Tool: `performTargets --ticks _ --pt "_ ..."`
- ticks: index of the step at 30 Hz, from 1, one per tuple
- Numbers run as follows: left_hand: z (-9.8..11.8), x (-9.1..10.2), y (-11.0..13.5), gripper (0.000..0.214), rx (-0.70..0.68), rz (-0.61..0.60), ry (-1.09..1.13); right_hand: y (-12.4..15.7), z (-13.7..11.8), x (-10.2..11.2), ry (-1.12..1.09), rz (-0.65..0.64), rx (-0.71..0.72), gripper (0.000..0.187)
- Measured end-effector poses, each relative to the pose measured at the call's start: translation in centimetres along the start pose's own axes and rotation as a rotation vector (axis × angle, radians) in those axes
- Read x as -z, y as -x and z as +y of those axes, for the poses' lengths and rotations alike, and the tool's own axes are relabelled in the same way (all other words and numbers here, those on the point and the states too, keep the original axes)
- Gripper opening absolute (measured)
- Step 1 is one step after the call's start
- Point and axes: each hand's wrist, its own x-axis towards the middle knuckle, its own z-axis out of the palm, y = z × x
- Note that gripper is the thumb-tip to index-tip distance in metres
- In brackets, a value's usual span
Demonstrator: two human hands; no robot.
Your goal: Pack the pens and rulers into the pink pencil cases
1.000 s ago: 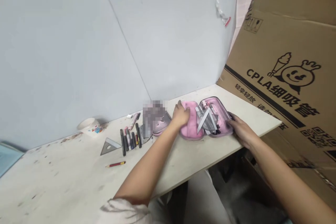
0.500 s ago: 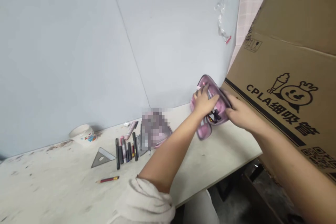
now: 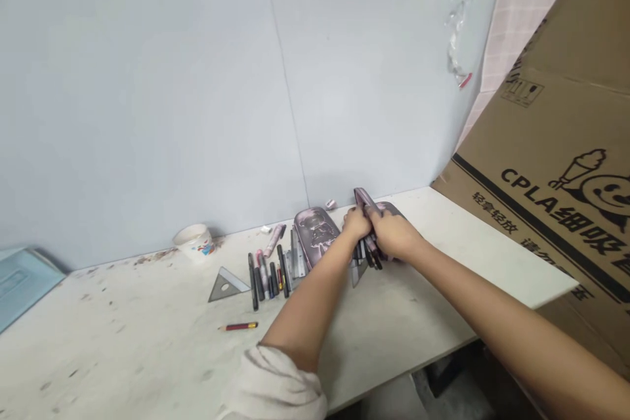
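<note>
My right hand (image 3: 396,235) grips a pinkish pencil case (image 3: 363,197), tilted on edge just above the table. Against the case's near side, my left hand (image 3: 357,223) has its fingers curled; what lies inside them is hidden. Several dark pens (image 3: 374,257) and a grey set square (image 3: 358,274) stick out below, between the two hands. Left of them lies a second pencil case (image 3: 314,233) with a shiny embossed front, partly behind my left forearm. A small white-and-pink piece, perhaps an eraser (image 3: 331,204), rests by the wall.
Several pens and markers (image 3: 266,275) lie side by side, near clear rulers (image 3: 296,256). A triangular set square (image 3: 227,285), a red-and-black pencil (image 3: 239,326) and a paper bowl (image 3: 193,241) are further left. A blue tray-like object (image 3: 29,279) sits far left; a large cardboard box (image 3: 546,138) stands right.
The pencil case in my right hand has come down and left and tipped over, its inside now turned from view. My left hand has left its spread pose inside and curled its fingers.
</note>
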Motion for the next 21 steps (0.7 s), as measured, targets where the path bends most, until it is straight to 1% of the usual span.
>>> performTargets --ticks 2,4,6,8,10,11,13,14,16,18,19,21 --pt "-0.4 0.3 0.6 0.042 -0.015 -0.034 -0.108 0.2 0.7 -0.4 0.071 0.045 -0.031 0.053" --pt "-0.4 0.6 1.3 0.042 -0.056 -0.060 -0.188 0.7 2.0 -0.2 0.151 0.094 -0.077 0.052" --pt "-0.2 0.9 2.0 0.042 -0.102 -0.067 -0.223 1.4 4.0 0.8 0.207 0.151 -0.138 0.054" --pt "0.2 1.4 2.3 0.043 -0.139 -0.060 -0.221 2.5 6.6 2.5 0.199 0.231 -0.218 0.053" --pt "0.7 1.9 2.4 0.043 -0.164 -0.049 -0.188 3.8 9.2 4.4 0.100 0.356 -0.314 0.054" --pt "1.0 2.1 2.4 0.043 -0.171 -0.044 -0.161 4.4 10.4 5.2 0.008 0.428 -0.322 0.056" --pt "1.5 2.4 2.4 0.041 -0.177 -0.038 -0.089 5.5 12.3 6.2 -0.240 0.574 -0.291 0.059" --pt "1.8 2.4 2.6 0.039 -0.175 -0.042 -0.045 5.8 12.9 6.3 -0.362 0.633 -0.256 0.060" --pt "2.2 2.5 3.1 0.038 -0.169 -0.059 0.032 5.9 13.3 5.8 -0.560 0.717 -0.206 0.061" --pt "2.5 2.6 4.0 0.045 -0.138 -0.099 0.173 5.6 12.6 4.9 -0.683 0.734 -0.198 0.061" --pt "2.7 2.8 4.6 0.052 -0.102 -0.134 0.305 5.3 11.9 4.4 -0.731 0.711 -0.200 0.061" --pt "3.1 3.3 5.6 0.066 0.015 -0.215 0.666 4.7 9.9 3.5 -0.822 0.616 -0.186 0.059"
